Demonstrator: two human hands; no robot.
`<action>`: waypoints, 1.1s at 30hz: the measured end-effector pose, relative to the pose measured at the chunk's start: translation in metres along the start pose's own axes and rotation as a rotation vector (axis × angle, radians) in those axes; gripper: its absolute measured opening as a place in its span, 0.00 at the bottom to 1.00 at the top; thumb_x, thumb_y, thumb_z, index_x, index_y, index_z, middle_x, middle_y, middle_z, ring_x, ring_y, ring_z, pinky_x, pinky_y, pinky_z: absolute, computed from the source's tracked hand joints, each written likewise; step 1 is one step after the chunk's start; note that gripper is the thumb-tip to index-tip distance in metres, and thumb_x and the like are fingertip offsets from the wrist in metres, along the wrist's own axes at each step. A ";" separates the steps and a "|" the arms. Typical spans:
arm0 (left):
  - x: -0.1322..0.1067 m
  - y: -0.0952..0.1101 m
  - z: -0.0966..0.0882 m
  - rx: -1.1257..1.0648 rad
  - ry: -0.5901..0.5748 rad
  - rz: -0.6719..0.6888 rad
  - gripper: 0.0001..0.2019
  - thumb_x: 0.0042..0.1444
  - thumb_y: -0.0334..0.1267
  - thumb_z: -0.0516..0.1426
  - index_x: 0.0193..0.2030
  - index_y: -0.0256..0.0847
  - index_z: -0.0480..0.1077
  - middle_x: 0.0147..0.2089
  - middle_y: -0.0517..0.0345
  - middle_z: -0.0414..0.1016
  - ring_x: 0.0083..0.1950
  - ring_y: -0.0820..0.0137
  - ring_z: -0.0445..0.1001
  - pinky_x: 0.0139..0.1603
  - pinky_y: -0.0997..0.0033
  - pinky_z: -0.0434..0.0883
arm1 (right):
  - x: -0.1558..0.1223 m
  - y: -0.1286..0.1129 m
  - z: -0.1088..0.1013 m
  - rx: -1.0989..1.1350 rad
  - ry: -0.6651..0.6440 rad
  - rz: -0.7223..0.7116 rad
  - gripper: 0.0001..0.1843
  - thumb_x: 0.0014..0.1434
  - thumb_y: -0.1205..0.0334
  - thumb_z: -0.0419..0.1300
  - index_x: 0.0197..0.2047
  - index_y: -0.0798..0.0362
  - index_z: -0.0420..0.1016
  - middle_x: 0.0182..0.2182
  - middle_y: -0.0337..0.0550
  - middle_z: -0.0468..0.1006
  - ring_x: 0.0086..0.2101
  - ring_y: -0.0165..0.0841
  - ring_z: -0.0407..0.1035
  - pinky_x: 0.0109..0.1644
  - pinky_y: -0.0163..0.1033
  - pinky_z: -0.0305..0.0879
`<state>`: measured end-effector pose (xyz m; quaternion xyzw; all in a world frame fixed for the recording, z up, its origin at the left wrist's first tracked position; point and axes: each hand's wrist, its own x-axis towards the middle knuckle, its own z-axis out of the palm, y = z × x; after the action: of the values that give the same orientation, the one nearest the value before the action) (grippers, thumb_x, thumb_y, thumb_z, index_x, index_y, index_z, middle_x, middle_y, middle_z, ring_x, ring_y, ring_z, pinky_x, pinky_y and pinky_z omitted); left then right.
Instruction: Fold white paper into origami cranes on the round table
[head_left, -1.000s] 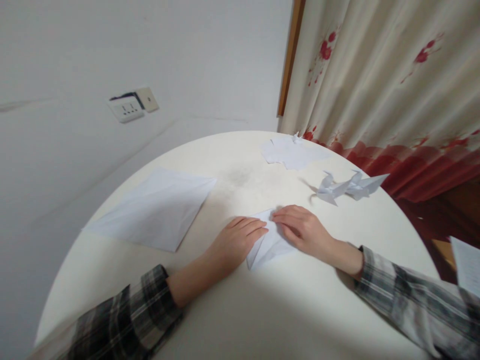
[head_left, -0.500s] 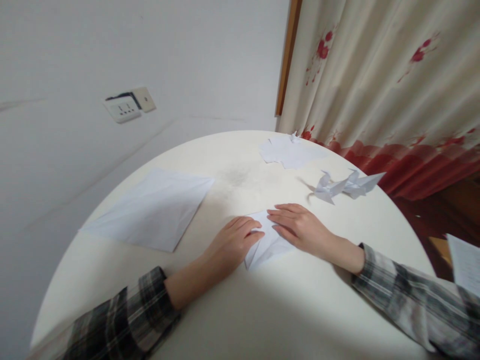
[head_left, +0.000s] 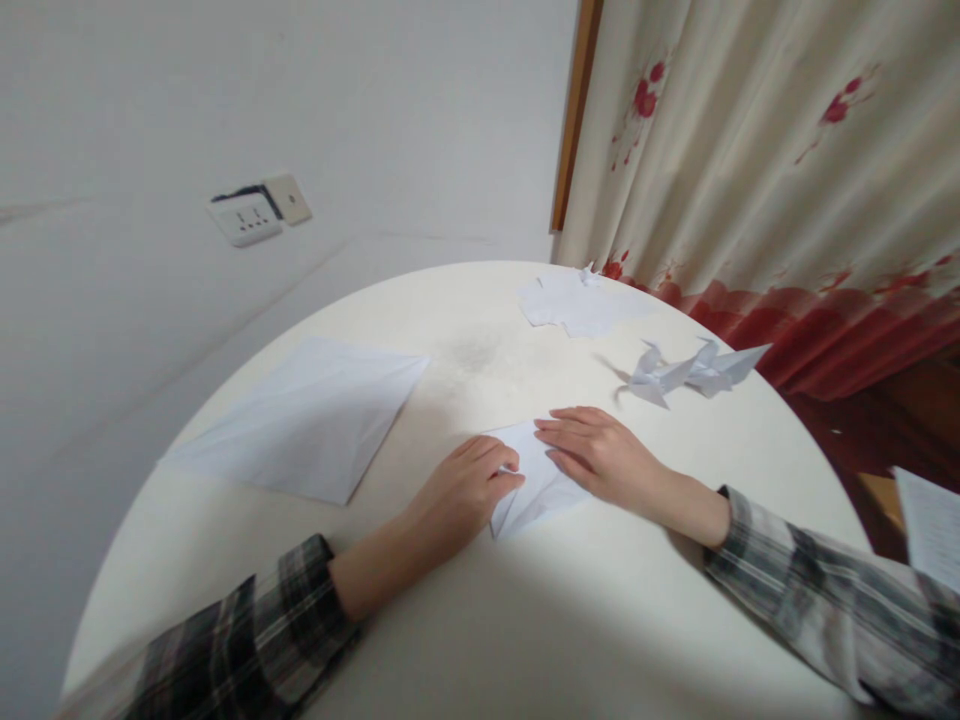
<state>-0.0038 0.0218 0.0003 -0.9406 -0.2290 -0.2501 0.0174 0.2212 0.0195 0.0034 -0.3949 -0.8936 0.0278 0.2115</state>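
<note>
Against a pale wall and near a flowered curtain, a round white table carries several white paper things. Folded paper lies flat near the middle, straight in front of the person, presumably so that both hands can reach it equally well. On its right side, the right hand lies with its fingers stretched and slightly spread, gripping nothing; the fingertips rest on top, which looks like a way of holding the layers flat against the tabletop. At the opposite edge, the left hand is loosely curled, its thumb and forefinger only slightly apart over the paper; whether it pinches a flap between them I cannot tell. Well apart on the left lies a large sheet, its slanted spread leaving the working spot uncovered. Beyond the right hand, two paper birds stand close together, probably set aside there so that no forearm brushes them. Loose sheets lie at the far edge, overlapping, with a small white shape behind them, too small to make out. Low on the wall is a socket.
</note>
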 end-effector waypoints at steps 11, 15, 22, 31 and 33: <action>-0.002 0.001 0.000 0.004 -0.043 0.024 0.13 0.60 0.30 0.49 0.26 0.36 0.69 0.31 0.56 0.69 0.35 0.72 0.62 0.38 0.71 0.62 | 0.000 0.000 0.000 -0.008 -0.006 0.007 0.16 0.60 0.63 0.52 0.51 0.51 0.72 0.49 0.46 0.74 0.52 0.38 0.65 0.55 0.50 0.61; -0.003 0.000 0.001 -0.012 -0.031 0.058 0.13 0.59 0.29 0.49 0.24 0.36 0.67 0.30 0.56 0.69 0.34 0.72 0.61 0.37 0.71 0.61 | 0.000 -0.001 -0.001 -0.018 -0.016 0.011 0.16 0.61 0.63 0.52 0.50 0.51 0.72 0.49 0.45 0.74 0.53 0.39 0.64 0.56 0.50 0.61; -0.004 0.000 0.001 -0.017 -0.085 0.069 0.16 0.60 0.28 0.46 0.24 0.37 0.67 0.29 0.56 0.69 0.33 0.72 0.62 0.37 0.71 0.61 | 0.000 -0.001 0.000 -0.015 -0.002 0.010 0.15 0.60 0.63 0.53 0.50 0.51 0.72 0.49 0.46 0.74 0.52 0.39 0.65 0.55 0.50 0.61; -0.002 0.003 0.000 -0.076 -0.035 0.033 0.14 0.60 0.27 0.46 0.30 0.36 0.71 0.33 0.55 0.72 0.35 0.71 0.65 0.38 0.71 0.63 | 0.000 0.000 -0.003 -0.054 -0.001 0.063 0.18 0.62 0.54 0.51 0.51 0.52 0.71 0.50 0.47 0.73 0.55 0.41 0.62 0.56 0.52 0.59; -0.002 0.003 0.001 -0.077 -0.044 0.023 0.14 0.59 0.26 0.46 0.34 0.37 0.72 0.36 0.54 0.73 0.37 0.70 0.66 0.40 0.71 0.64 | -0.001 0.000 -0.004 -0.070 0.005 0.083 0.20 0.62 0.52 0.50 0.52 0.52 0.69 0.51 0.48 0.72 0.56 0.42 0.60 0.56 0.54 0.58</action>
<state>-0.0034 0.0187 -0.0011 -0.9485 -0.2086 -0.2376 -0.0212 0.2233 0.0186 0.0063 -0.4388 -0.8764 0.0042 0.1984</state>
